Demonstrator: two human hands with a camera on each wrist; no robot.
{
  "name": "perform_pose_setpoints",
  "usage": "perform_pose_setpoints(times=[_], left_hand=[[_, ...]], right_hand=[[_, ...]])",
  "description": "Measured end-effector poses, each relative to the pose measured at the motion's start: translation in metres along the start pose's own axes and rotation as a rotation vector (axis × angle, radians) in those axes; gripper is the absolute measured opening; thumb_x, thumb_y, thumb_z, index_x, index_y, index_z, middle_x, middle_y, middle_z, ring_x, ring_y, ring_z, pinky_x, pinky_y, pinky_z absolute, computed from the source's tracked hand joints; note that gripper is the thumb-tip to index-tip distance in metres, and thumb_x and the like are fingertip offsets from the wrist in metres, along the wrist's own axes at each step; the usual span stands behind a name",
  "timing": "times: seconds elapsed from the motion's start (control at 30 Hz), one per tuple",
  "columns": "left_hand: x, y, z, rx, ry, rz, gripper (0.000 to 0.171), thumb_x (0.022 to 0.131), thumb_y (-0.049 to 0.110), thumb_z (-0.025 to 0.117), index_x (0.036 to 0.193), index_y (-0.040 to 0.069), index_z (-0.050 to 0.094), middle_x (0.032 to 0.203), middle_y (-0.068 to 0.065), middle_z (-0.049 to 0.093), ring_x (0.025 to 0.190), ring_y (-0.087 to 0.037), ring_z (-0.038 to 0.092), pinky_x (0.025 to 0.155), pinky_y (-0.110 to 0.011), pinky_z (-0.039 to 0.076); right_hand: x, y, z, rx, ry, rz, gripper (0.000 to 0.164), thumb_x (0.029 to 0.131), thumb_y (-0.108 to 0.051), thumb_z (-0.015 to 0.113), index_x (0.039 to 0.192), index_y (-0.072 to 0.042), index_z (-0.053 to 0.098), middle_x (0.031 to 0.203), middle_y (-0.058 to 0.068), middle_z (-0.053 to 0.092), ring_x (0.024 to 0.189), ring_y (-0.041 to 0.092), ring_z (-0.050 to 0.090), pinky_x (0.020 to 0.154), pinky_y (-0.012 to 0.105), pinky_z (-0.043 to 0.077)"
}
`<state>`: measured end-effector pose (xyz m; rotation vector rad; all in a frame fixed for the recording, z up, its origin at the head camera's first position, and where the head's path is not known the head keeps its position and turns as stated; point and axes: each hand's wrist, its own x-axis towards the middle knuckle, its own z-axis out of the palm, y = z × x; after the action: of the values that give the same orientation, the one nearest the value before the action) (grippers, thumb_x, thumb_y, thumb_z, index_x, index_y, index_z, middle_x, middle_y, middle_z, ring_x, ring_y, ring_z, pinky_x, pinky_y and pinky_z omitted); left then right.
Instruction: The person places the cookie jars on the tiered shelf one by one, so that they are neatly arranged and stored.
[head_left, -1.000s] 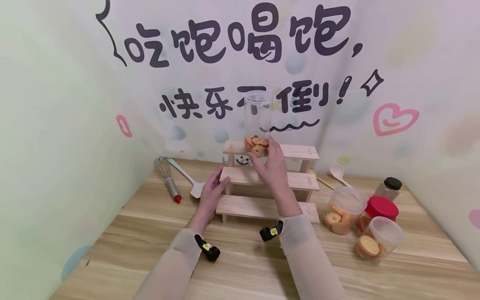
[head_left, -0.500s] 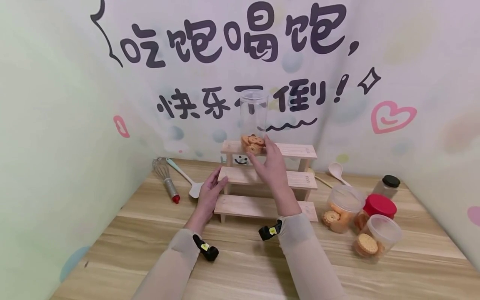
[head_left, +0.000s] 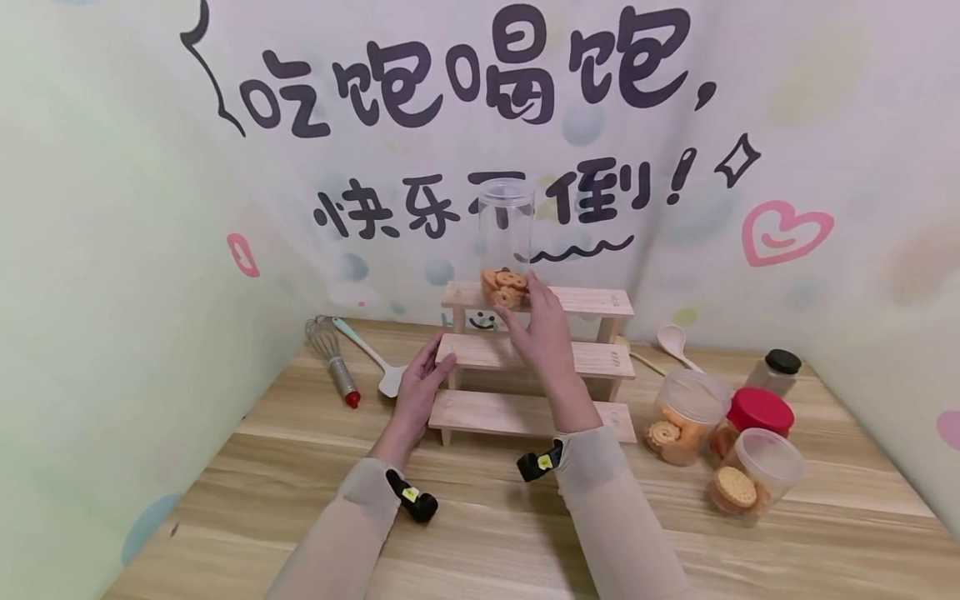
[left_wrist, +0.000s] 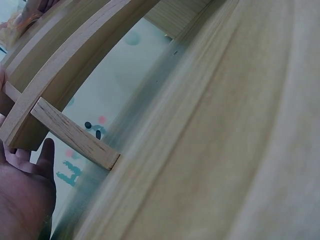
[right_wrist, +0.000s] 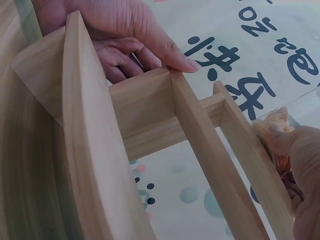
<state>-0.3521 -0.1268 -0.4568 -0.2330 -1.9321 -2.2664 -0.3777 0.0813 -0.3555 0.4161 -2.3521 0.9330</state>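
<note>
A three-tier wooden display stand (head_left: 487,408) faces me in the middle of the table. On its top tier, left of centre, a tall clear plastic jar (head_left: 507,237) stands upright with several cookies at the bottom. My right hand (head_left: 547,333) grips the jar low down from its right side. At the stand's left end, my left hand (head_left: 422,387) holds the middle tier, thumb over the edge. The right wrist view shows the left hand's fingers (right_wrist: 125,62) curled beside that tier. Only part of the left hand (left_wrist: 25,200) shows in the left wrist view.
On the right stand two clear cookie tubs (head_left: 693,404), (head_left: 765,471), a red-lidded jar (head_left: 761,412) and a black-capped jar (head_left: 776,375). A pale spoon (head_left: 675,343) lies behind them. A whisk (head_left: 333,362) and a spatula (head_left: 375,358) lie left. A printed wall covering (head_left: 420,150) rises behind.
The jar has shifted slightly left along the top tier with my right hand still on it, then stays put. My left hand keeps its hold. The head view has turned a little.
</note>
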Motion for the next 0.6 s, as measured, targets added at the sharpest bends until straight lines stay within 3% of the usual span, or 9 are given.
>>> perform_pose_setpoints(times=[0.2, 0.37, 0.47, 0.6], left_hand=[[-0.002, 0.001, -0.001, -0.002, 0.002, 0.022, 0.065, 0.098, 0.034, 0.067, 0.156, 0.019, 0.04, 0.162, -0.002, 0.033, 0.147, -0.019, 0.032, 0.119, -0.038, 0.03], [-0.002, 0.0, 0.0, -0.021, 0.008, 0.023, 0.062, 0.098, 0.032, 0.068, 0.154, 0.021, 0.043, 0.161, 0.001, 0.035, 0.147, -0.017, 0.032, 0.118, -0.036, 0.032], [-0.001, -0.001, 0.0, -0.026, -0.004, 0.024, 0.065, 0.098, 0.032, 0.069, 0.155, 0.019, 0.042, 0.16, 0.001, 0.035, 0.146, -0.016, 0.033, 0.118, -0.035, 0.032], [0.0, -0.002, -0.001, -0.036, -0.005, 0.036, 0.067, 0.097, 0.031, 0.07, 0.155, 0.015, 0.041, 0.159, 0.0, 0.038, 0.145, -0.017, 0.035, 0.117, -0.035, 0.033]], right_hand=[[0.001, -0.006, -0.004, 0.005, -0.04, 0.039, 0.077, 0.098, -0.036, 0.067, 0.156, -0.001, 0.032, 0.153, 0.02, 0.043, 0.141, 0.033, 0.04, 0.117, 0.043, 0.034], [0.001, -0.01, -0.006, 0.026, -0.028, 0.035, 0.08, 0.097, -0.034, 0.069, 0.157, 0.002, 0.028, 0.153, 0.022, 0.041, 0.141, 0.035, 0.039, 0.117, 0.045, 0.033], [0.0, -0.015, -0.013, 0.056, 0.024, -0.006, 0.08, 0.096, -0.034, 0.07, 0.156, 0.001, 0.029, 0.153, 0.023, 0.04, 0.141, 0.036, 0.039, 0.117, 0.047, 0.033], [-0.005, -0.028, -0.03, 0.1, 0.082, -0.118, 0.069, 0.096, -0.036, 0.069, 0.153, -0.008, 0.041, 0.155, 0.017, 0.042, 0.144, 0.031, 0.037, 0.118, 0.047, 0.032]])
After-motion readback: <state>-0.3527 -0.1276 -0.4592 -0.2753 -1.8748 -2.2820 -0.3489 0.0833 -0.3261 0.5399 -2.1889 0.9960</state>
